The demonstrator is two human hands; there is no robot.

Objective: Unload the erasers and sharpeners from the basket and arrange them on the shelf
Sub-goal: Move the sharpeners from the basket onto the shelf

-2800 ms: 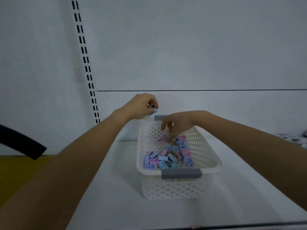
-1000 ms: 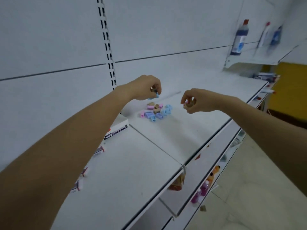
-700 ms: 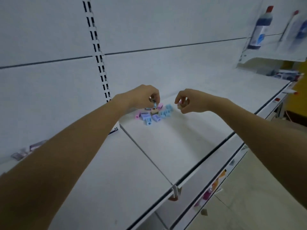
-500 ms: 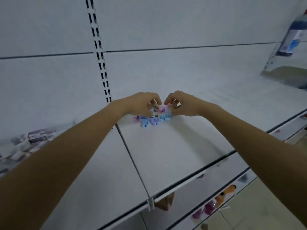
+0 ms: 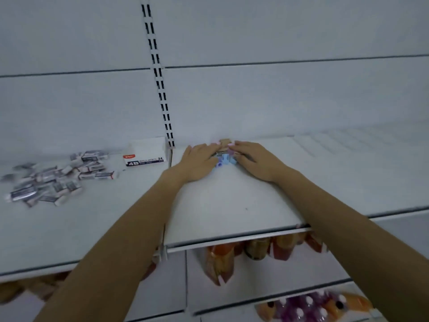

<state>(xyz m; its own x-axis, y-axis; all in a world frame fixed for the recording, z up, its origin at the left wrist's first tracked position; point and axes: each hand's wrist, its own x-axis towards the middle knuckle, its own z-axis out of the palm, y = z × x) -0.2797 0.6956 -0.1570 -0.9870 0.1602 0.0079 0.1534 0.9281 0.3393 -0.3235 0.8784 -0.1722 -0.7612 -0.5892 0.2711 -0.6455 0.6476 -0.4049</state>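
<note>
In the head view the left hand (image 5: 199,162) and the right hand (image 5: 255,159) lie flat on the white metal shelf (image 5: 232,205), fingers straight and together — they touch from both sides the small heap of pastel plastic sharpeners (image 5: 224,159) near the back wall (image 5: 278,101). Further left lie a loose heap of white sleeved erasers (image 5: 53,180) and a white cardboard box marked 4B (image 5: 145,153).

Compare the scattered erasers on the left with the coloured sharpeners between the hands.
The erasers are white with dark sleeves; the sharpeners are pastel pink, blue and purple. The erasers lie spread out and untouched; the sharpeners are bunched tight between the left hand and right hand. Both sit on the white shelf.
</note>
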